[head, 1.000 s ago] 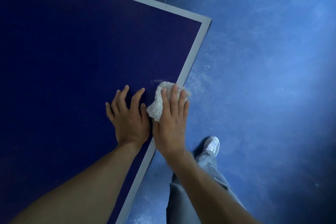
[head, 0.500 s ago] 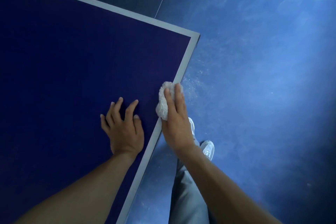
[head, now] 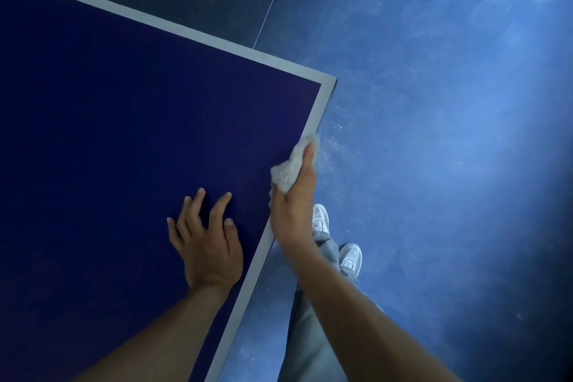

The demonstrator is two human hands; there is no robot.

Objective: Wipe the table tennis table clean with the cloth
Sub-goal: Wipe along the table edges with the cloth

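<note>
- The right hand [head: 293,211] grips a bunched-up white cloth [head: 291,164] at the pale side edge of the table tennis table [head: 124,133], near its corner
- The left hand [head: 207,245] lies flat on the dark blue top, fingers spread apart, just beside the right hand
- Two white shoes [head: 350,257] stand on the blue floor [head: 434,133] below

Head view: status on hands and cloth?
Right hand gripping crumpled white cloth against dark blue table's white edge line. Left hand flat on tabletop, fingers spread. Nothing in the way.
</note>
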